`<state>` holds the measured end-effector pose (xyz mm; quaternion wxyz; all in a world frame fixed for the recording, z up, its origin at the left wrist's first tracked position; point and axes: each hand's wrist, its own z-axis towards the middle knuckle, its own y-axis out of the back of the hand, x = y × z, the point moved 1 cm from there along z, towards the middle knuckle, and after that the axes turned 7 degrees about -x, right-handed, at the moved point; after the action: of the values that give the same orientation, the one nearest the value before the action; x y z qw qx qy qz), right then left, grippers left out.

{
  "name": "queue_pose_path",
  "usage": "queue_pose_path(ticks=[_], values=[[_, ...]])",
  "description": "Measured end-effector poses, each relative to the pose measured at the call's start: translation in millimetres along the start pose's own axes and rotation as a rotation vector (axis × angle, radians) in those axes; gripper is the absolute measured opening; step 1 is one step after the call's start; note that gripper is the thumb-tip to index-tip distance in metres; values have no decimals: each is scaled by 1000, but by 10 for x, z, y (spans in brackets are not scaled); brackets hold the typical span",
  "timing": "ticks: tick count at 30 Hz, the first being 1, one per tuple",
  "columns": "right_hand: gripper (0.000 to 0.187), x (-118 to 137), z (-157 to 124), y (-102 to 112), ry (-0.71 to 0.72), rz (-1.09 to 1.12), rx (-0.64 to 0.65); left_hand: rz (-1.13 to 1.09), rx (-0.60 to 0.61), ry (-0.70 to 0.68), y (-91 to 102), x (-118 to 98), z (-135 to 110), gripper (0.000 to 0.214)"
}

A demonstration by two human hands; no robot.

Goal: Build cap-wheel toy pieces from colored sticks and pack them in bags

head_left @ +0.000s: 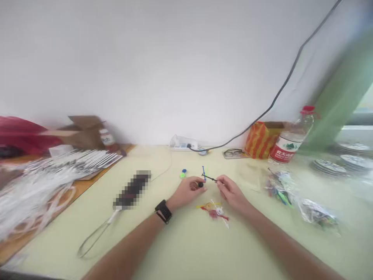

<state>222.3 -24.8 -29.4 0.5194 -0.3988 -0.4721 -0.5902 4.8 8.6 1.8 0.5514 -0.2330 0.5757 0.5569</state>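
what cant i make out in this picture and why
Head view, throughout:
Black round piece: partly hidden by left hand fingers
Black stick's gripped end: hidden by right hand
Dark object: pixelated
Nearer clear bag: contents blurred
Red item: cut off by left edge
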Motion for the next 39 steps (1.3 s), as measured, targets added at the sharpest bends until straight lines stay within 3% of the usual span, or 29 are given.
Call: queue_pose_path(ticks=[5, 11, 25, 33, 39], values=[[39, 36, 8, 7, -34, -47, 58, 5, -1, -19, -17, -26, -15, 37], [32, 107, -8, 13, 59, -106, 37, -17, 20, -101, -31, -29, -23, 28], [24, 220, -26, -19, 53, -27, 58, -3, 89, -167, -47, -114, -63, 30], [22, 242, -12, -23, 130, -165, 15, 37, 89, -177, -38, -132, -89, 32], [19, 301, -46, -19, 109, -237, -3, 69, 69, -177, -31, -121, -89, 34]])
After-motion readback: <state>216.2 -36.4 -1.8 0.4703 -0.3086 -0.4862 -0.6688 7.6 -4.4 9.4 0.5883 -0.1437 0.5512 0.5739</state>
